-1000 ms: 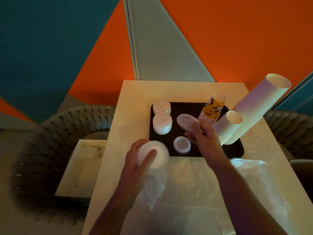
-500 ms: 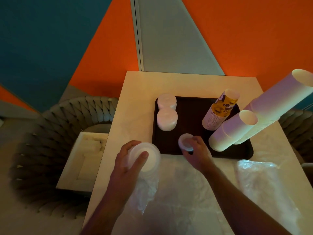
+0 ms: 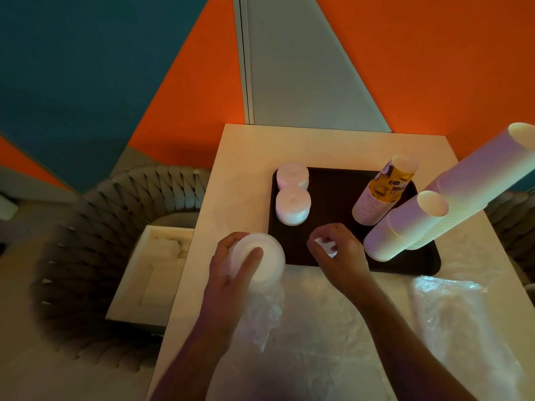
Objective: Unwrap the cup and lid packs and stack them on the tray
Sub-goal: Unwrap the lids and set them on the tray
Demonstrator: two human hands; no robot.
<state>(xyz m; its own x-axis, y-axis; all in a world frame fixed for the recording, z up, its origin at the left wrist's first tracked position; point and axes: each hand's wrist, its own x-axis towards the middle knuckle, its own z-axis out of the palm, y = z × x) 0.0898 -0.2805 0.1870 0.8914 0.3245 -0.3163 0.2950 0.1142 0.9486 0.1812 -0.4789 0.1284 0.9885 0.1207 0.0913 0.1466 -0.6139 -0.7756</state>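
Gripping a stack of white lids (image 3: 259,263) that sits partly in its clear wrap (image 3: 262,316), the left hand (image 3: 231,273) holds it just off the near left corner of the dark tray (image 3: 333,198), thumb laid across the top lid. The right hand (image 3: 340,256) curls its fingers round a small white lid stack (image 3: 325,246) at the tray's near edge, mostly hiding it. Two more lid stacks (image 3: 292,205) stand one behind the other along the tray's left edge. On the tray's right side rise a printed yellow cup stack (image 3: 385,191), a short white cup stack (image 3: 405,227) and a tall white cup stack (image 3: 477,180), the last two touching. Loose clear plastic (image 3: 463,328) lies over the near part of the pale tabletop (image 3: 246,157). Beside the tabletop's left edge, a woven chair (image 3: 95,233) holds a white foam box (image 3: 153,267)
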